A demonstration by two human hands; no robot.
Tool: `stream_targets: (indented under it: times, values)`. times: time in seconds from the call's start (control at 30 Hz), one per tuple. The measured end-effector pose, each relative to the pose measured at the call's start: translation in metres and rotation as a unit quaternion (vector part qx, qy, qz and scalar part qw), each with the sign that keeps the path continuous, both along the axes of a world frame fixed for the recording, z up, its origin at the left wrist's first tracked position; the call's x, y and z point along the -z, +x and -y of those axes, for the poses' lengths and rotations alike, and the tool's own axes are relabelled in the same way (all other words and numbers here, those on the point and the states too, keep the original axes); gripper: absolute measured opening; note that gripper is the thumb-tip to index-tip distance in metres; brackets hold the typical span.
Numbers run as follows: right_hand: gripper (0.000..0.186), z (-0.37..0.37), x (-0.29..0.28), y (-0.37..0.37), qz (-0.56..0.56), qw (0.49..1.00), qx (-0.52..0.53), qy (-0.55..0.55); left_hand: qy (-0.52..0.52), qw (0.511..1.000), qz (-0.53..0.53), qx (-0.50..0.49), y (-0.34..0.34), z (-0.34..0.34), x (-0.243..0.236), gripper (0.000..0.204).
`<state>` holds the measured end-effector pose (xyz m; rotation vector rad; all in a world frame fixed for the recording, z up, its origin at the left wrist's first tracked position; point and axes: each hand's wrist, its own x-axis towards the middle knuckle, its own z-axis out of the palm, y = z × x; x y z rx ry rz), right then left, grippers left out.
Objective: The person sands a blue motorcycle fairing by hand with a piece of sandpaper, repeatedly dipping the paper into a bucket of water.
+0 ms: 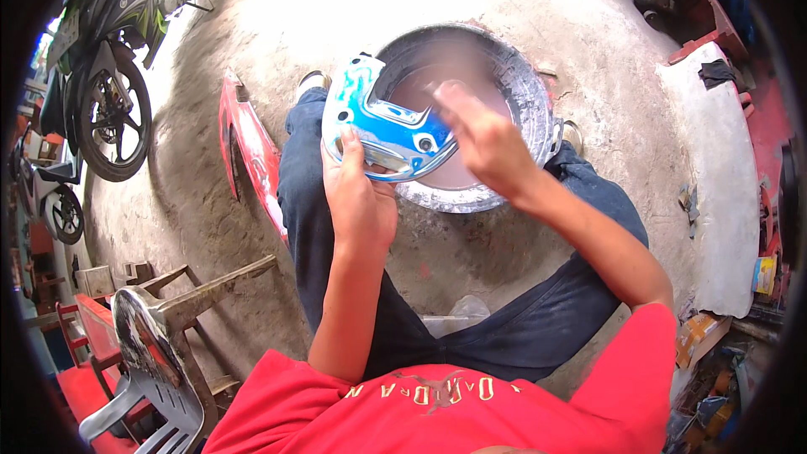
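A curved blue-and-silver plastic panel (398, 136) with bolt holes is held up over a round, grey-stained basin (530, 101) of murky pinkish liquid between the person's knees. My left hand (360, 189) grips the panel's lower left part, thumb on its face. Just off the panel's right side, over the basin, is my right hand (484, 139); its fingers are smeared by motion, so I cannot tell whether they hold anything.
A red panel (252, 151) lies left of the legs. Motorbikes (118, 113) line the upper left. A battered frame (218, 294) and grey plastic chair (160, 395) stand lower left. A pale slab (714, 202), cardboard box (698, 336) and clutter line the right.
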<state>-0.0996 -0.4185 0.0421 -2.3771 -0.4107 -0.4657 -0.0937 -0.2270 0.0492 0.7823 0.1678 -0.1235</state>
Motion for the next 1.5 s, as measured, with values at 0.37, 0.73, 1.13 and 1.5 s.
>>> stream_targets:
  times: [0.37, 0.73, 1.13, 1.5]
  values:
    - [0.035, -0.027, -0.012, -0.028, 0.050, 0.995, -0.065, -0.048, -0.020, 0.999, -0.011, -0.039, 0.003, -0.002, 0.001, 0.035]
    - [0.034, -0.010, 0.000, -0.009, 0.076, 0.994, -0.061, -0.039, -0.012, 0.999, 0.012, -0.043, 0.001, 0.001, -0.007, 0.035]
    - [0.037, 0.020, -0.027, 0.025, -0.078, 0.983, 0.063, 0.156, 0.110, 0.990, 0.011, 0.091, -0.007, 0.008, -0.016, 0.032]
    - [0.038, -0.010, -0.019, 0.004, 0.078, 0.989, -0.128, -0.016, 0.225, 0.960, 0.090, 0.141, -0.011, 0.014, -0.012, 0.032]
